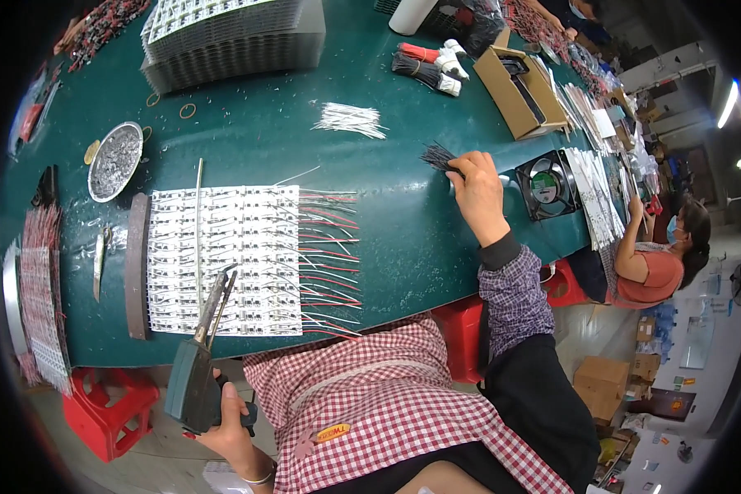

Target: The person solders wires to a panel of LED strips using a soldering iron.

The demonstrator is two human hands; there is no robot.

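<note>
My left hand [229,418], low at the left, is wrapped round the grip of a dark green soldering gun [189,380]. Its long metal tip slants up over a panel of white circuit boards [263,247] lying on the table. Red and white wires [331,272] stick out along the panel's right edge, and a thin pale rod [200,198] crosses it from top to bottom. Farther right, my right hand [479,196] reaches across the table, thumb and fingers pinched at a small bundle of black wires [438,155]. How many wires the fingers grip is hidden.
Loose white wires [350,119] lie mid-table; tied wire bundles [430,66] are beyond. A cardboard box [514,95] and a black fan [545,185] stand right. Left are a brown bar [137,267], a bowl of scraps [115,162] and a knife [100,263]. Stacked panels [235,49] rise behind.
</note>
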